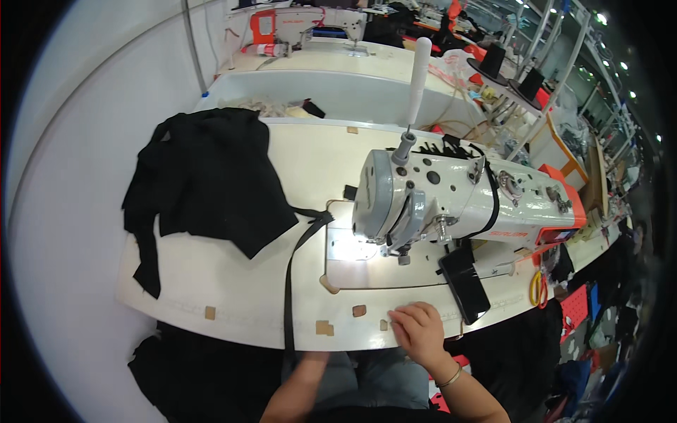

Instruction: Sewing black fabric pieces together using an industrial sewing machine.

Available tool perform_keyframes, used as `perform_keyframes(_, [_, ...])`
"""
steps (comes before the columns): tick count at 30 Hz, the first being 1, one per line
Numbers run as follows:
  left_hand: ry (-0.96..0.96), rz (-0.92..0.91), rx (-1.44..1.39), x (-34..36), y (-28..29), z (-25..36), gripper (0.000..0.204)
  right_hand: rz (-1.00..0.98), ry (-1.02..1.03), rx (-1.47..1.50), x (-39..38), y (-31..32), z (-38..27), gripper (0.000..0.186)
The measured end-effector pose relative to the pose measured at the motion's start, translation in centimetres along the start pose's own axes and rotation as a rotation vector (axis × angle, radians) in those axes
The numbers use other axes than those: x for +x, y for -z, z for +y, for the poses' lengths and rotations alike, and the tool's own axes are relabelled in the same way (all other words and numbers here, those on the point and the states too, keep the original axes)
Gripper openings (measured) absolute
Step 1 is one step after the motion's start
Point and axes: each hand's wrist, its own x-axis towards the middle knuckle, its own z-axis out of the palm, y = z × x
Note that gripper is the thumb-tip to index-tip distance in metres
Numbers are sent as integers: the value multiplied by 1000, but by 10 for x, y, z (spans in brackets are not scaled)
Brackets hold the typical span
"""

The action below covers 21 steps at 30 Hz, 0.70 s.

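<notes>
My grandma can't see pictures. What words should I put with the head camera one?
A person's right hand is at the front edge of a pale table, near a white sewing machine and a dark phone; the left hand is hidden below that edge. Black fabric lies on the left, and a black strap hangs over the edge.

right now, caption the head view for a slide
Black fabric left of a white sewing machine, right hand at the table.

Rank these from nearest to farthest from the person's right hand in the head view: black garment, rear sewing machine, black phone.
1. Black phone, just right of the right hand.
2. Black garment, off to the left.
3. Rear sewing machine, at the top, beyond the garment.
</notes>
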Motion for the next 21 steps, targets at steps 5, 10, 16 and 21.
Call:
perform_keyframes(5, [-45,181,180,45,25,6,45,-93,5,-92,3,-3,-5,29])
perform_keyframes(10, [-46,243,390,82,28,-2,44,-74,-3,-126,8,-2,-10,27])
perform_keyframes(16, [-88,302,764,125,43,-9,42,-109,-17,-182,7,-5,-10,30])
perform_keyframes(21, [-121,344,1065,142,53,-12,41,-59,-31,-128,4,-9,-11,23])
